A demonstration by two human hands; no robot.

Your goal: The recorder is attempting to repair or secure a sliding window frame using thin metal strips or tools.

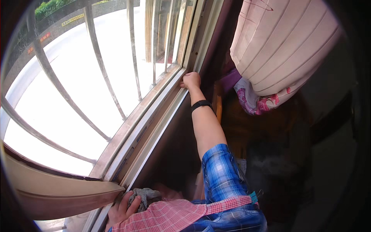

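A window frame with pale sliding tracks [148, 133] runs diagonally from the lower left to the upper middle. At its far end my right hand [191, 80] is closed, its fingertips down in the track beside the upright frame. Whatever those fingers hold, if anything, is hidden. Low at the near end, my left hand [123, 208] grips a crumpled grey cloth [143, 197] next to the frame. Part of the left hand is covered by a red checked apron [166, 216]. My right arm, in a blue plaid sleeve [222, 170] with a black wristband [201, 104], stretches along the track.
Metal bars [98, 62] curve outside the window. A beige window sash edge [65, 193] juts in at the lower left. Pleated pale pink curtain [282, 46] hangs bunched at the upper right, above dark, dim furniture. A teal clip [253, 197] sits on the apron strap.
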